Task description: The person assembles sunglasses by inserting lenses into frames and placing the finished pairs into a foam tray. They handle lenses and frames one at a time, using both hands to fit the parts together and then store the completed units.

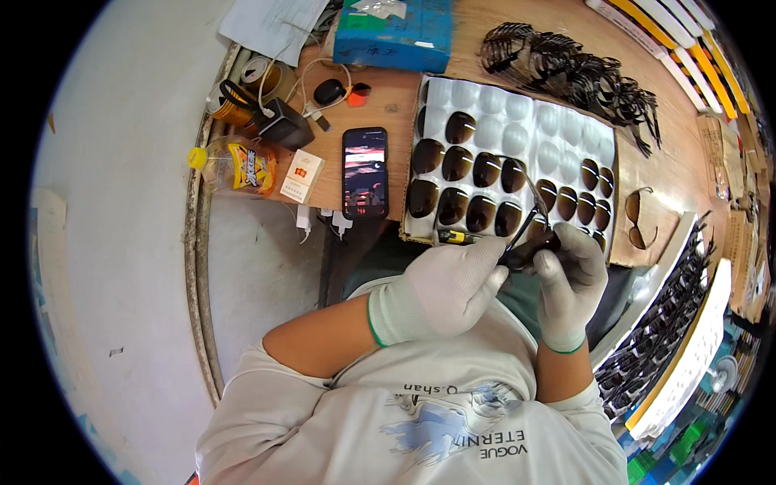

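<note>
Both my hands wear white knit gloves with green cuffs. Between them, just in front of a lens tray (pixel 440 93), is a dark pair of glasses (pixel 529 252) with a thin temple pointing up over the tray. My left hand (pixel 461 287) pinches its left side. Curled round the right side are the fingers of my right hand (pixel 572 279). The gloves partly hide the glasses, so I cannot tell whether both lenses are in. Brown gradient lenses (pixel 457 163) sit in the tray's pockets in rows; several far pockets hold none. A yellow-and-black cutter (pixel 456 237) lies at the tray's near edge.
Dark eyeglass parts (pixel 574 73) are heaped behind the tray; finished-looking sunglasses (pixel 635 218) lie to its right. A phone (pixel 364 172), cigarette pack (pixel 302 176), bottle (pixel 238 166) and charger (pixel 283 123) stand left. A blue box (pixel 394 36) is behind. A rack of dark frames (pixel 659 315) flanks my right.
</note>
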Tool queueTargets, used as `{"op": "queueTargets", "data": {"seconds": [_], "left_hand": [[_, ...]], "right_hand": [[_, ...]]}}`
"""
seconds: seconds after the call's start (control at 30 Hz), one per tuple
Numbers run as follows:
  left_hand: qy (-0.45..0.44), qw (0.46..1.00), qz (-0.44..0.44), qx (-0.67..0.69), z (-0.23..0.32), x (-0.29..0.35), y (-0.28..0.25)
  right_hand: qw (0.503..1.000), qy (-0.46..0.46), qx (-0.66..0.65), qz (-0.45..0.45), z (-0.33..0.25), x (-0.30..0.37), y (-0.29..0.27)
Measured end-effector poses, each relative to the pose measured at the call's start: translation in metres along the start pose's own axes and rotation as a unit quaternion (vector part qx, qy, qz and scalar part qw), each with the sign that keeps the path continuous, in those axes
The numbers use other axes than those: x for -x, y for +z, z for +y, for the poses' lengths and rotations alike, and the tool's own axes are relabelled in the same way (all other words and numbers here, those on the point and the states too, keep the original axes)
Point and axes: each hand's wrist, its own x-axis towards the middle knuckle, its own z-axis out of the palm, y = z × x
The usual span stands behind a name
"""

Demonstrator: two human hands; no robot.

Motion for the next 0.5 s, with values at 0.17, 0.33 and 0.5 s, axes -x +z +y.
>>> {"op": "queueTargets", "data": {"seconds": [0.17, 0.33, 0.5], "left_hand": [[0.012, 0.999, 0.019, 0.050, 0.012, -0.002, 0.004], [0.011, 0.994, -0.093, 0.054, 0.014, 0.005, -0.008], [0.006, 0.990, -0.139, 0.004, 0.015, 0.005, -0.018]], "right_hand": [[0.997, 0.041, -0.058, -0.028, -0.015, -0.001, -0.012], [0.949, 0.187, -0.215, -0.132, -0.018, -0.009, -0.019], [0.936, 0.225, -0.200, -0.182, -0.010, -0.010, -0.032]]}}
